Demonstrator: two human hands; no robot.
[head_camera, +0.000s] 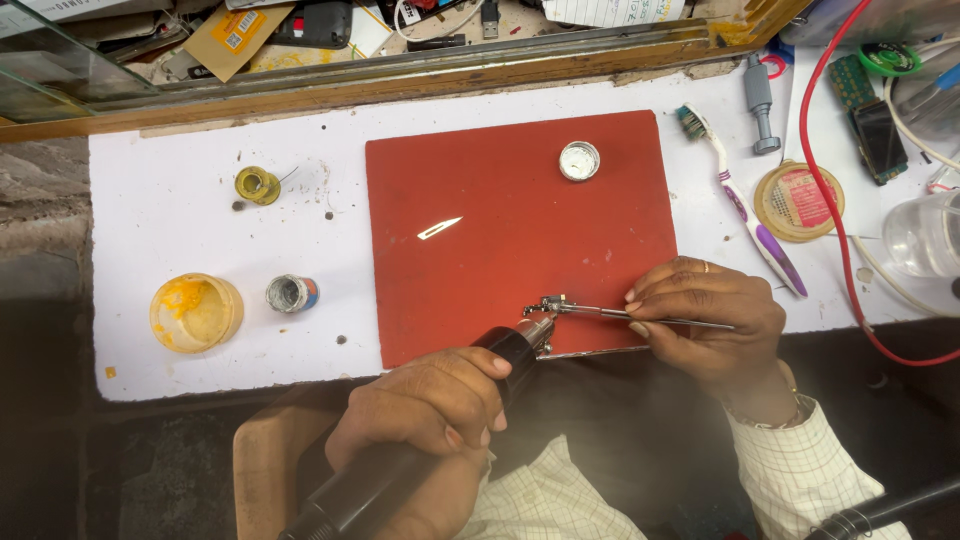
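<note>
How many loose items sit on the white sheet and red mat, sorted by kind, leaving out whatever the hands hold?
Small round containers: 5, namely yellow tub, grey pot, yellow spool, silver tin, flat round tin
Blades: 1, blade
Toothbrushes: 1, toothbrush
Total: 7

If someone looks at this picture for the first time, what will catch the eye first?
The red mat in the middle of the white table stands out most. At its lower edge, the left hand grips a black hot-air tool with its nozzle at a small metal part held in tweezers by the right hand. A bright blade lies alone on the mat.
</note>
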